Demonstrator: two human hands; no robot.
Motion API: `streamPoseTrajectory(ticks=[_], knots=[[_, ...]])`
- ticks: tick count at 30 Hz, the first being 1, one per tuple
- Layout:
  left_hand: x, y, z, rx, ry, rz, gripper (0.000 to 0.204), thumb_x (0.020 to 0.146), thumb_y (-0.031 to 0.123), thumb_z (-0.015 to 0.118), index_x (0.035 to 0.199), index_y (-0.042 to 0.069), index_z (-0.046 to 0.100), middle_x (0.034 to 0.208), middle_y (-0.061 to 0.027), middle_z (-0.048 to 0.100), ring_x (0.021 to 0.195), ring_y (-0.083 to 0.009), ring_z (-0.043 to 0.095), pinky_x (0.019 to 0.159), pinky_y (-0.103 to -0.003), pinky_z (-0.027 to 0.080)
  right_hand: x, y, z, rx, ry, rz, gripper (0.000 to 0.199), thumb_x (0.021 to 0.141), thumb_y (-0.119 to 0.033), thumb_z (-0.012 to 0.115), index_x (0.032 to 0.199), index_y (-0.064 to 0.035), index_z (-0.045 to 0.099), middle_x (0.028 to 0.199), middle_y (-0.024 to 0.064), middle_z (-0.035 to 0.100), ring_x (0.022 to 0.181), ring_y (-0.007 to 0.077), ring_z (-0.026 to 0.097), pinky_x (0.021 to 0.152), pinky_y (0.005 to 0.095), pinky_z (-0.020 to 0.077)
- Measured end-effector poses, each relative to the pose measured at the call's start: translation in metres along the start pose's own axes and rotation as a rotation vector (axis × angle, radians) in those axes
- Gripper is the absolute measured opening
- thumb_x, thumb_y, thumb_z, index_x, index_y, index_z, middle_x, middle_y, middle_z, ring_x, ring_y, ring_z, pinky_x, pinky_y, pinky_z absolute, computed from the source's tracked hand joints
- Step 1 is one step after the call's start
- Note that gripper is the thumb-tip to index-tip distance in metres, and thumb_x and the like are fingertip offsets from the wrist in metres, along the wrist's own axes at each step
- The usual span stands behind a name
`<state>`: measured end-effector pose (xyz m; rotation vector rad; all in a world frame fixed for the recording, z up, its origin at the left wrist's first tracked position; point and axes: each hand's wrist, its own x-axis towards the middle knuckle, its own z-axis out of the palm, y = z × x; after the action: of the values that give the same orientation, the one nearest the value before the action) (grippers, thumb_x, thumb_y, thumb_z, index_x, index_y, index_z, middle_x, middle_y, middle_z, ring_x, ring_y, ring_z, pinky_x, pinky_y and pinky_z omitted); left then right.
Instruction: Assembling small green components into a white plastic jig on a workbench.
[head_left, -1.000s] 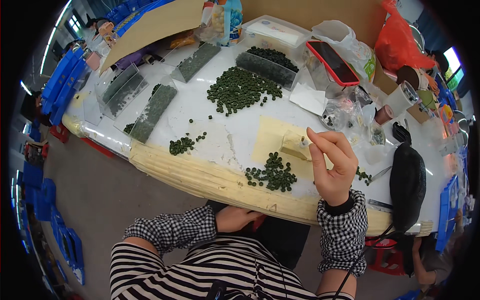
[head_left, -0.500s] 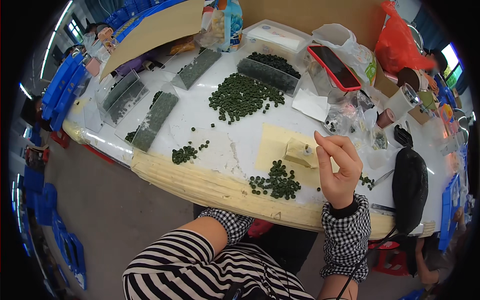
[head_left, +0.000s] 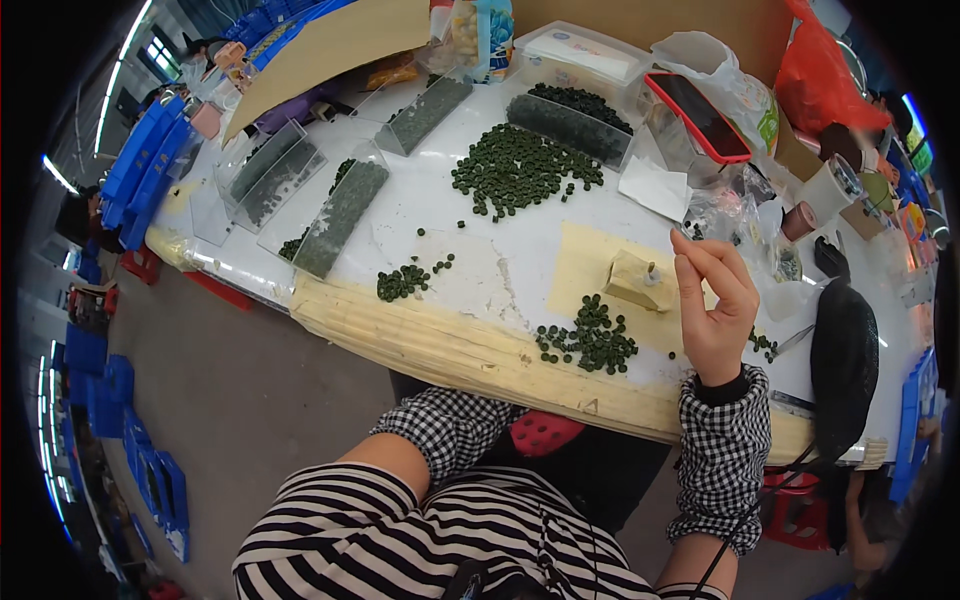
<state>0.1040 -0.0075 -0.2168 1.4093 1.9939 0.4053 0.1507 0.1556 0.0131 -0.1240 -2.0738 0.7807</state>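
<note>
The discs (head_left: 605, 350) look light, hard and smooth, likely to roll or skid if nudged and perhaps brittle at the edge; the best hold would be across the rim, one at a time, between thumb and forefinger tips; they lie loose on the tabletop (head_left: 420, 200), in a small heap just in front of the block (head_left: 632, 284), with a larger heap (head_left: 522, 168) farther back and a small cluster (head_left: 402, 283) off to the left.

The block sits on the yellow sheet (head_left: 580, 265), a thin pin (head_left: 651, 271) standing up from it; it seems firm and easy to lift, best gripped by its long sides, clear of the pin, which looks easily bent.

The right hand (head_left: 725, 310) is raised just right of the block; its thumb and forefinger tips are close together, but whether they meet or pinch something tiny, I cannot tell; the left hand is out of sight beyond its checked sleeve (head_left: 450, 430), so its fingers cannot be judged.
</note>
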Motion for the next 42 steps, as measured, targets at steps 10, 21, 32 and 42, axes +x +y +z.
streamPoseTrajectory(ticks=[10, 21, 32, 42], knots=[[-0.008, -0.006, -0.003, -0.019, 0.008, -0.009, 0.045, 0.098, 0.031, 0.046, 0.135, 0.004, 0.045, 0.137, -0.0201, 0.045, 0.125, -0.0332, 0.046, 0.106, -0.039, 0.037, -0.004, 0.001, 0.001, 0.01, -0.019, -0.001, 0.025, 0.084, 0.004, 0.063, 0.107, -0.0019, 0.07, 0.086, 0.0062, 0.062, 0.07, 0.0097, 0.054, 0.061, 0.0213, 0.0443], [0.004, 0.019, 0.027, 0.113, 0.045, 0.056, 0.046, 0.099, 0.032, 0.045, 0.135, 0.003, 0.045, 0.138, -0.0207, 0.044, 0.126, -0.0333, 0.044, 0.106, -0.039, 0.036, -0.002, 0.002, 0.002, -0.004, -0.008, -0.024, 0.023, 0.084, 0.003, 0.064, 0.106, -0.0009, 0.07, 0.086, 0.0064, 0.062, 0.068, 0.0094, 0.054, 0.061, 0.0213, 0.0445], [-0.009, 0.007, 0.02, 0.165, 0.037, 0.103, 0.047, 0.099, 0.034, 0.045, 0.135, 0.003, 0.045, 0.139, -0.0213, 0.042, 0.128, -0.0335, 0.043, 0.107, -0.039, 0.036, 0.001, -0.002, 0.0, -0.031, 0.017, -0.04, 0.022, 0.084, 0.004, 0.063, 0.105, -0.0001, 0.07, 0.084, 0.0063, 0.062, 0.068, 0.0094, 0.053, 0.061, 0.0217, 0.0435], [-0.019, 0.003, 0.003, 0.259, -0.006, 0.246, 0.048, 0.099, 0.035, 0.045, 0.135, 0.002, 0.045, 0.141, -0.0218, 0.041, 0.129, -0.0336, 0.042, 0.108, -0.039, 0.035, 0.002, 0.003, 0.001, -0.051, 0.015, -0.029, 0.022, 0.085, 0.003, 0.063, 0.105, 0.0006, 0.07, 0.086, 0.0067, 0.063, 0.069, 0.0094, 0.053, 0.061, 0.0213, 0.0432]])
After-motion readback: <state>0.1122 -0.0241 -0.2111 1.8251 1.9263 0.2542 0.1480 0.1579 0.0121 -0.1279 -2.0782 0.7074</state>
